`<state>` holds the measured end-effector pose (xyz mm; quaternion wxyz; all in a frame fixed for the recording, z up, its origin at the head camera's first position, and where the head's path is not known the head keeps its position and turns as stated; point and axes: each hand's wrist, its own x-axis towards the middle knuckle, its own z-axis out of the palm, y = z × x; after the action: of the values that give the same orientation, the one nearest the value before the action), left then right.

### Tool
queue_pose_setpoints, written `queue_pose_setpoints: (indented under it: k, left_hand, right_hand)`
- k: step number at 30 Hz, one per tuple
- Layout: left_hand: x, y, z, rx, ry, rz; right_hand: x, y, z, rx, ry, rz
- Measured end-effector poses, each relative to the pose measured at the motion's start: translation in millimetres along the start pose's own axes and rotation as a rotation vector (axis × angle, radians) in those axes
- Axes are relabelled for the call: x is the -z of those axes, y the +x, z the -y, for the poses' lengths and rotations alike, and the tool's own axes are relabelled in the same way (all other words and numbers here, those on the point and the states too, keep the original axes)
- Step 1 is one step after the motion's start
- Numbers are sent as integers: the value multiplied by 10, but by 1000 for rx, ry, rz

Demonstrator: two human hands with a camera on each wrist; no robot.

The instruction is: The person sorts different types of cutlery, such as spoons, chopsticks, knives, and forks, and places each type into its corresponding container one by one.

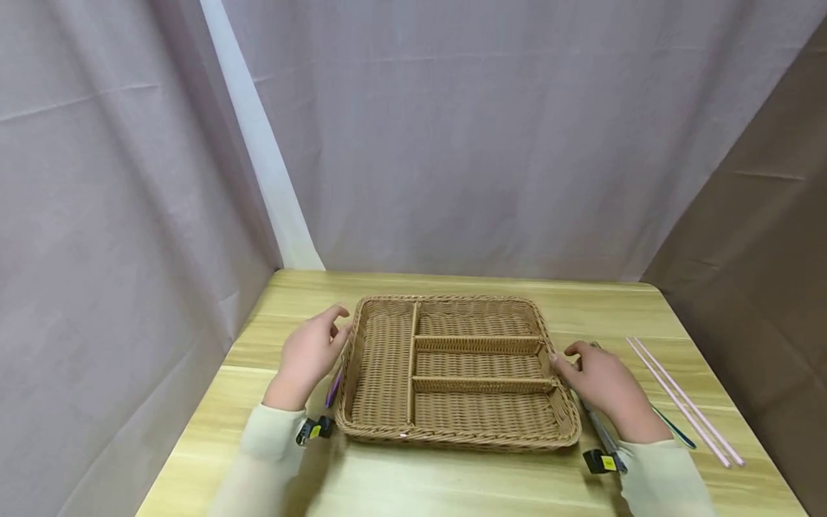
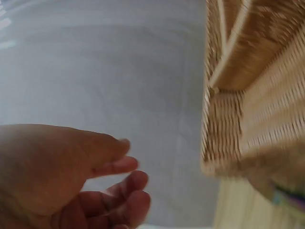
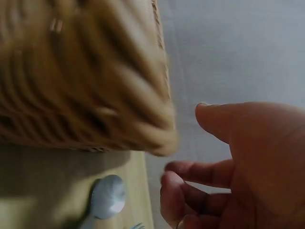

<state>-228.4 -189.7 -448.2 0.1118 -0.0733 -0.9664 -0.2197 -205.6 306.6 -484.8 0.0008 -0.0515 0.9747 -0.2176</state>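
A rectangular wicker basket (image 1: 380, 359) with several compartments sits between the two hands over the wooden table. My left hand (image 1: 310, 352) is beside its left rim, fingers loosely bent. In the left wrist view a gap shows between the left fingertips (image 2: 138, 181) and the basket wall (image 2: 224, 129). On the other side, my right hand (image 1: 610, 384) has its thumb right at the right rim. The right wrist view shows that thumb and the bent fingers apart, with nothing between them, next to the basket's corner (image 3: 162, 138). Nothing lies in the compartments.
Two pink sticks (image 1: 685, 402) and a dark green handle (image 1: 675, 429) lie right of the right hand. A spoon (image 3: 109, 195) and fork tines (image 3: 137, 226) show below the basket. Something purple (image 1: 333, 389) lies by its left side. Grey curtains (image 1: 452, 143) stand behind the table.
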Motion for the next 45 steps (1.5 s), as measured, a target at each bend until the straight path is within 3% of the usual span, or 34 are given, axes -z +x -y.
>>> queue_pose_setpoints:
  k: [5, 9, 17, 22, 30, 45]
  left_hand:
    - [30, -76, 207, 36, 78, 122]
    - [-46, -157, 323, 55, 92, 214]
    - [-297, -209, 524, 90, -43, 297]
    - [-415, -242, 622, 125, 13, 361]
    - [-500, -168, 603, 93, 45, 383]
    - [-509, -37, 581, 104, 43, 441]
  right_hand:
    - [-123, -17, -20, 35, 21, 54]
    - [-187, -88, -37, 36, -13, 72]
    - [-225, -162, -26, -26, -21, 128]
    - [-208, -121, -43, -36, -39, 173]
    - [-168, -78, -32, -7, 0, 179]
    - [-188, -22, -54, -8, 7, 195]
